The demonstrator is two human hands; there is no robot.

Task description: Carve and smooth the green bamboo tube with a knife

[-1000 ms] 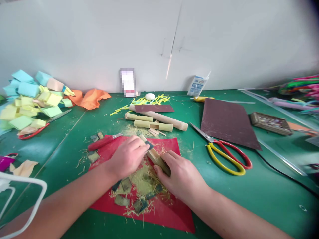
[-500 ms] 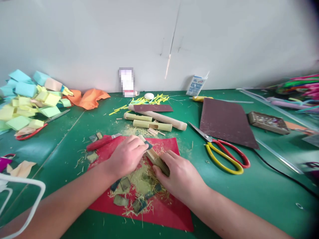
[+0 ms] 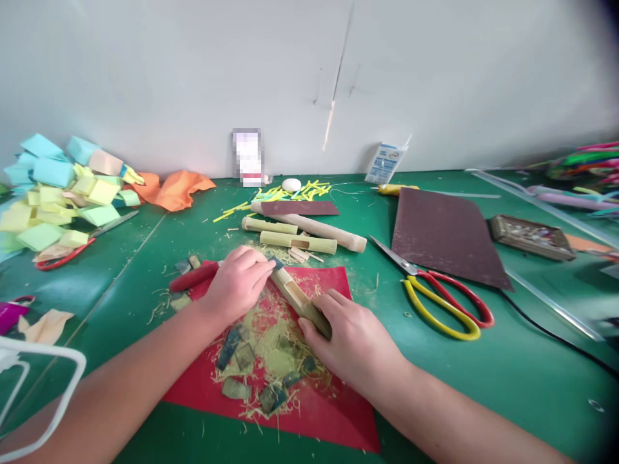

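Observation:
My right hand (image 3: pixel 351 325) is wrapped round the near end of a bamboo tube (image 3: pixel 293 291) that has a slot cut in its upper side. Pinched in my left hand (image 3: pixel 244 277) is a small dark piece of sandpaper (image 3: pixel 277 263), pressed against the tube's far end. Beneath both hands lies a red sheet (image 3: pixel 333 419), strewn with pale dust, shavings and several worn sandpaper pieces (image 3: pixel 235 388). A red-handled tool (image 3: pixel 193 277) rests beside my left hand, its far end partly hidden.
Beyond the sheet lie a slotted bamboo tube (image 3: pixel 280 241) and a long wooden rod (image 3: pixel 333 233). Scissors (image 3: pixel 447 296) with red and yellow handles sit at right, next to a brown sandpaper sheet (image 3: pixel 440 238). Folded paper pieces (image 3: pixel 62 200) are heaped at left.
My left hand has slid the sandpaper away from me along the bamboo tube, to its far end, showing more of the slot. My right hand keeps its hold.

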